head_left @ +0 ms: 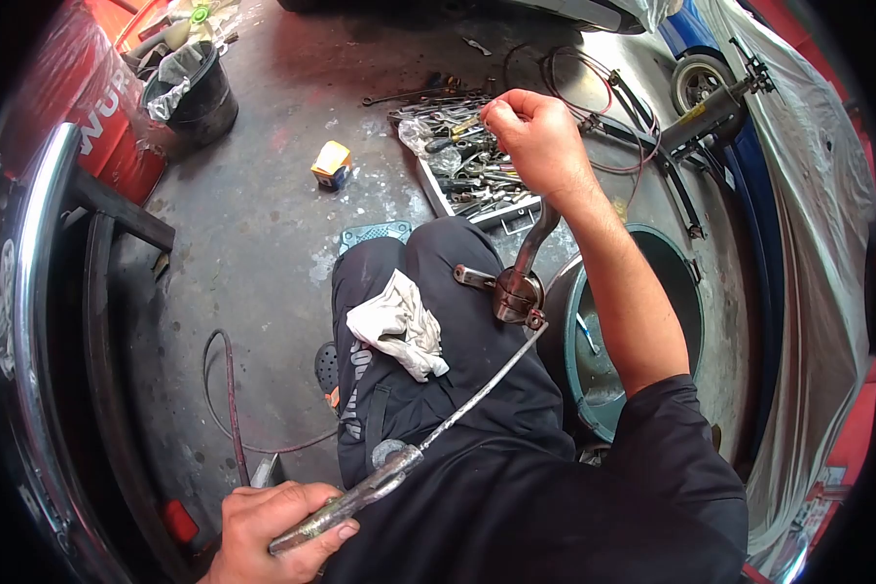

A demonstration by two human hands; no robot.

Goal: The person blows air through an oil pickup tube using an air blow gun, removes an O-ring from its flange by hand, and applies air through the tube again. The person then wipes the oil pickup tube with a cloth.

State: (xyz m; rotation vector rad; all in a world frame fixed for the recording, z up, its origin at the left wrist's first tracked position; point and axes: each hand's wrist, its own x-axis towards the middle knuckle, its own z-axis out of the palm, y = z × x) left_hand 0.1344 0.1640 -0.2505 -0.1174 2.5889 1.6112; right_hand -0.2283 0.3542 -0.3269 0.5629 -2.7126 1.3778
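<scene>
My left hand (282,530) is closed round the thick end of a long metal rod (477,397) at the bottom of the view. The rod's thin far end meets a round, dark metal joint (519,295) by my right thigh. From this joint a bent metal bar (535,243) rises and passes out of sight behind my right forearm. Raised above the tool tray, my right hand (535,136) has its fingers curled and pinched together; what they hold, if anything, is too small to tell. A crumpled white cloth (399,324) lies on my lap.
A tray of tools (443,200) stands on the floor ahead, a small yellow-and-blue box (332,165) left of it. At my right is a green tub (691,336); a black bucket (204,107) stands back left. A metal frame (97,282) runs along the left.
</scene>
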